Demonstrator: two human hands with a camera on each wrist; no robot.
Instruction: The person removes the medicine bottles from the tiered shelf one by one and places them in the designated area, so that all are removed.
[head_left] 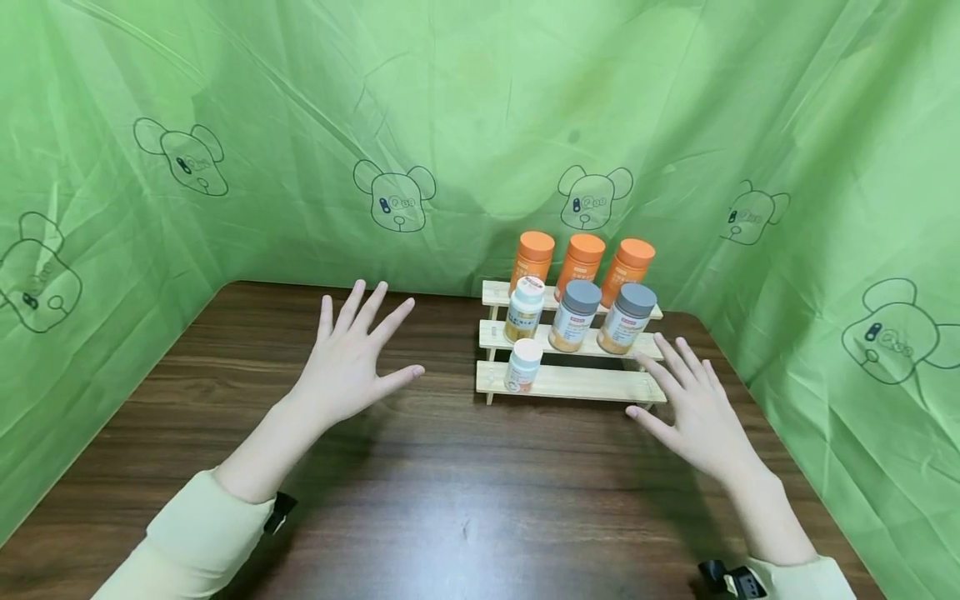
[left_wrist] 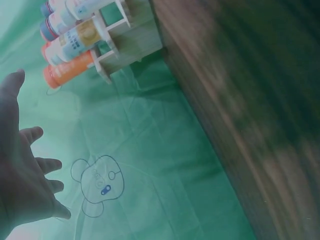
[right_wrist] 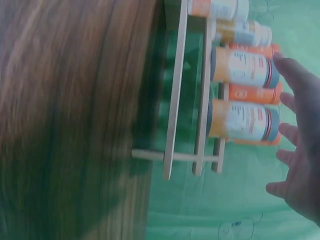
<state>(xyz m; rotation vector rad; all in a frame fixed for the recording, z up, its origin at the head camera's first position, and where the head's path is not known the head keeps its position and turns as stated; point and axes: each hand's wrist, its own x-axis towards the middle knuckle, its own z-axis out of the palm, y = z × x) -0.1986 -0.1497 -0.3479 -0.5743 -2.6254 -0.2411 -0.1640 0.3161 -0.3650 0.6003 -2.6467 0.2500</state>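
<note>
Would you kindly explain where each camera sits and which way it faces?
Head: on the head, facing forward and down at the rack; left hand, right hand, forearms show.
Left wrist: worn there, facing the curtain; left hand shows.
Right wrist: worn there, facing the bottles; right hand shows.
Both wrist views share the rack.

On the green curtain (head_left: pixel 480 92), inside the printed bear heads (head_left: pixel 399 202), I make out lettering that seems to end in "oo"; its first letter I can't settle. The orange bottles (head_left: pixel 627 271), grey-lidded bottles (head_left: pixel 573 322) and pale-capped bottles (head_left: pixel 522 317) carry print too small or blurred for me.
</note>
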